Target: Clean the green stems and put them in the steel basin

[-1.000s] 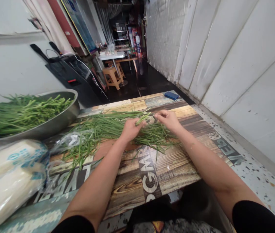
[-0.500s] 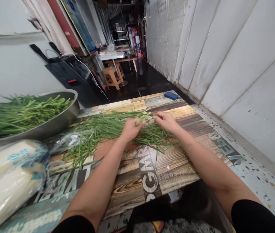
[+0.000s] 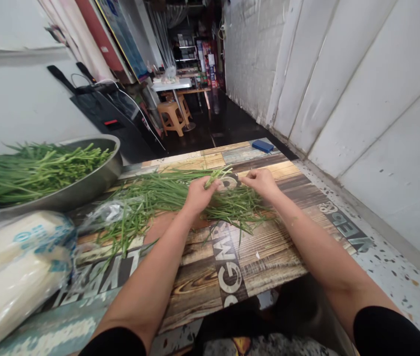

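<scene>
Wrapped round a small bunch of chives (image 3: 218, 175), my left hand (image 3: 198, 195) is closed over the table, with the pale stem ends poking out toward the right. My right hand (image 3: 262, 184) is just right of those ends, apart from them, with thumb and finger pinched together. Whatever is in that pinch is too small to make out. Beneath and around both hands lies a loose pile of chives (image 3: 158, 192), spread on the wood-patterned table (image 3: 269, 247). Trimmings are scattered at its near edge.
A metal basin (image 3: 115, 153) heaped with more chives (image 3: 54, 168) stands at the left. Nearer lies a plastic-wrapped white package (image 3: 17, 272), with a crumpled clear bag (image 3: 111, 211) beside the pile. A blue box (image 3: 262, 146) sits at the table's far edge. Wall panels (image 3: 343, 89) run along the right.
My right hand has drawn slightly to the right, away from the stem ends it was at. The chives in my left hand now point a little more upward.
</scene>
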### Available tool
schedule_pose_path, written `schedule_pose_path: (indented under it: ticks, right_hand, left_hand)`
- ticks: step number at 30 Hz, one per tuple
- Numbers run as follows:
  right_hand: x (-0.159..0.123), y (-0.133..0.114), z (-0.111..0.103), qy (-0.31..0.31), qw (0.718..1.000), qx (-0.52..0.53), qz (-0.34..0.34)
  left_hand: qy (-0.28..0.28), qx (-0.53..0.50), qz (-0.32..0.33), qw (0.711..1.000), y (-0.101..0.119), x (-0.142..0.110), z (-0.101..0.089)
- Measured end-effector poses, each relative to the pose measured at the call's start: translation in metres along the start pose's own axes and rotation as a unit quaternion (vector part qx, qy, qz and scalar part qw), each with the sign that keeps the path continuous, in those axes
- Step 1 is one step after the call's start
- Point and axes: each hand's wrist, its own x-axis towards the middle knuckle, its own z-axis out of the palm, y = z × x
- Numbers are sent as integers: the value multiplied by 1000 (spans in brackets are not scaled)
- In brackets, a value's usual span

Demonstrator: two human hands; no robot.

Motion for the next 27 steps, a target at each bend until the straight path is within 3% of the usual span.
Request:
schedule_pose_path:
  ticks: [4,9,12,15,19,24,27]
  right_hand:
    - [-3,-5,4,-19,999,-18,-36]
    - [-12,-15,9,-161,984,16,-73]
    - [-15,-17,11,-205,972,-61,-95]
    - [-15,-16,14,-214,956,-153,-128]
    - [-15,-15,17,-204,952,-177,-145]
    - [-15,-19,14,-120,986,-83,-81]
    - [-13,-21,6,-129,991,-4,-35]
  left_hand:
    - [65,-66,-11,996,-1,0,0]
    - [99,-112,-20,989,-3,2,2]
    - [108,-107,-22,988,-3,3,2]
    - [121,-91,-23,988,-3,3,0]
    - [130,-61,-17,990,-3,2,-1]
    - [152,-11,19,988,2,0,-3]
    - [147,9,24,989,4,-1,-3]
